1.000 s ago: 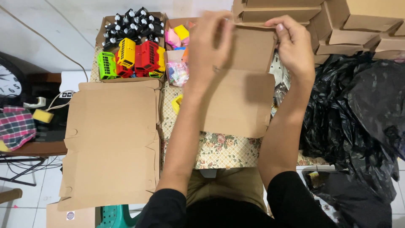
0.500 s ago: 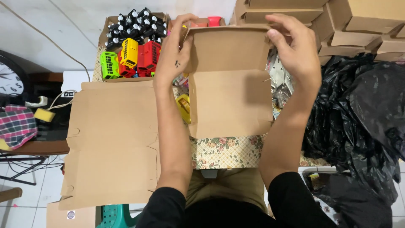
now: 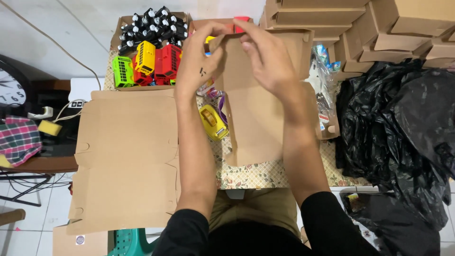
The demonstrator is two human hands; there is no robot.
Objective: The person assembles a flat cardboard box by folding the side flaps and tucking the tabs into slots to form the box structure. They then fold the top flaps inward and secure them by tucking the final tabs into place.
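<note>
Both my hands hold a flat brown cardboard box blank [image 3: 256, 118] over a floral-clothed table [image 3: 265, 175]. My left hand [image 3: 199, 59] pinches its upper left corner. My right hand [image 3: 270, 59] presses on the top flap, fingers curled over the fold. The blank's far part is bent up into walls, its near part lies flat on the cloth. A yellow tape dispenser [image 3: 213, 122] lies just left of the blank, beside my left forearm.
A stack of flat cardboard blanks [image 3: 128, 156] lies to the left. A tray of toy buses and small dark bottles [image 3: 147, 52] stands far left. Folded brown boxes [image 3: 379, 28] pile up far right, black plastic bags [image 3: 398, 128] lie right. A clock [image 3: 9, 90] sits at the left edge.
My hands have come closer together at the top of the blank. The side walls that stood wide apart are folded inward, and the top flap is bent over.
</note>
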